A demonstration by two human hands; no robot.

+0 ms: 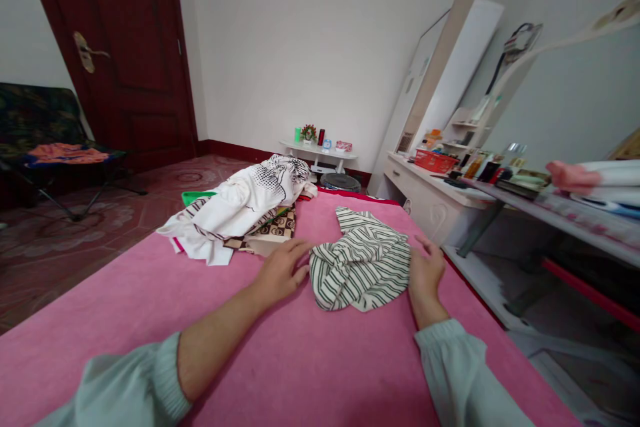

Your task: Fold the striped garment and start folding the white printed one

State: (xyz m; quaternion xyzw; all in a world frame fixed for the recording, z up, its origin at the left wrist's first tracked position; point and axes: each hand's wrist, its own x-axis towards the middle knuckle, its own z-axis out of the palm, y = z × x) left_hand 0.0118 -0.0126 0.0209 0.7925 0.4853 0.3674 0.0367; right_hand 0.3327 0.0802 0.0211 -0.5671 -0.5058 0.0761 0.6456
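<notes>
A crumpled white cloth with dark green stripes [363, 260] lies on the pink bed cover [295, 360]. My left hand [284, 270] is at its left edge, fingers apart and holding nothing. At the right edge of the cloth is my right hand [426, 272], its fingers also apart; whether it touches the cloth is hard to tell. Beyond my left hand sits a heap of clothes, with a white printed garment [245, 203] on top and a brown checkered piece [283, 225] under it.
To the right stand a white dresser [430, 200] with a red basket [435, 160] and bottles, and a shelf [595, 220]. A folding chair [50, 120] is at the left near the door [120, 47]. A low white table [320, 149] stands by the far wall.
</notes>
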